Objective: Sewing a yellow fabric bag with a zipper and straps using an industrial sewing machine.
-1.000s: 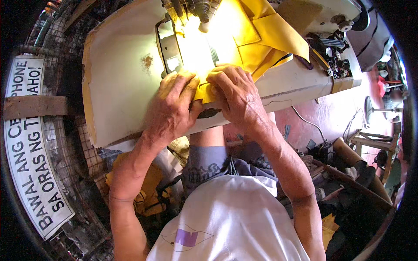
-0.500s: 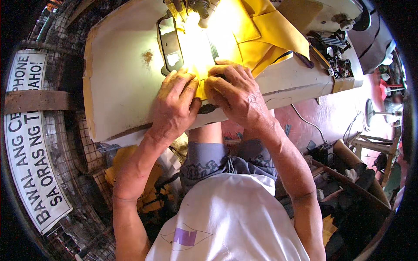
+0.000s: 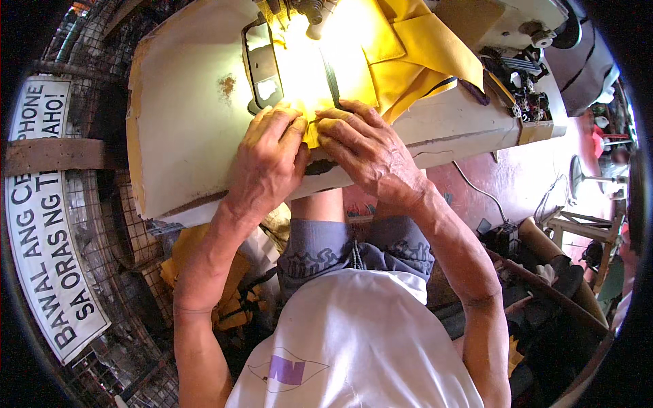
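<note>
A yellow piece of fabric or leather [image 3: 312, 136] lies on the sewing table [image 3: 180, 129], under a glaring lamp at the sewing machine [image 3: 310, 9]. My left hand [image 3: 267, 153] grips its near edge, fingers bent and pressed together. Close beside it, my right hand [image 3: 373, 148] is closed on the same piece, with the fingertips partly hidden. A dark strip like a zipper [image 3: 330, 76] runs along the piece from my right fingers toward the machine. Glare washes out the needle area.
Folded yellow material [image 3: 435, 54] is heaped right of the machine. Beyond it, a tray of small metal parts [image 3: 534, 95] sits at the table's right end. A dark-rimmed opening with metal plates [image 3: 262, 68] is left of the work. Yellow scraps [image 3: 238, 306] lie below the table.
Both hands have shifted slightly away from me with the yellow piece, toward the machine. More of the dark strip shows beside my right fingers.
</note>
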`<state>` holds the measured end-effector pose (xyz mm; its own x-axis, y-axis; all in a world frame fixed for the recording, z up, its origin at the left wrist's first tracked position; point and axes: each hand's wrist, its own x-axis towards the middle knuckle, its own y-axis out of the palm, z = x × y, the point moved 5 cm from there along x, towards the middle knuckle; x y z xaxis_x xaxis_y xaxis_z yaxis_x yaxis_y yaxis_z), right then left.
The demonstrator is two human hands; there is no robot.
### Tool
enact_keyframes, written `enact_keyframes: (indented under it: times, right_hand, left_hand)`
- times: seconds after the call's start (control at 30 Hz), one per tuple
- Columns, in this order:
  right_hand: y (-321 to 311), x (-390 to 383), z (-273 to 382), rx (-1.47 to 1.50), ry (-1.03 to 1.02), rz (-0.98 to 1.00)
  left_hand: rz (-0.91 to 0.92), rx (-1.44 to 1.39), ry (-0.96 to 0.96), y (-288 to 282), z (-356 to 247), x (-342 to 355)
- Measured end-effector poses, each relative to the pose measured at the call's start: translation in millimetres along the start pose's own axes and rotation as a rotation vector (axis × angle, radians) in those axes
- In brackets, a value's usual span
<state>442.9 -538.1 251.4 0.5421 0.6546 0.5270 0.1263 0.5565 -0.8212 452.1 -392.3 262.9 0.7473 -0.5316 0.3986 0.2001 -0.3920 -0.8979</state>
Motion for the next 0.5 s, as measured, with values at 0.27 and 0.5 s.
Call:
enact_keyframes:
  times: [0.27,0.5]
  right_hand:
    - [2.7,-4.3,-2.2,0.056,0.035,0.021]
    - [5.8,-5.7,-2.5,0.024,0.042,0.045]
  left_hand:
    - [0.026,0.049,0.020,-0.7,-1.6,3.7]
    - [0.000,0.062,0.030,-1.3,-3.1,4.4]
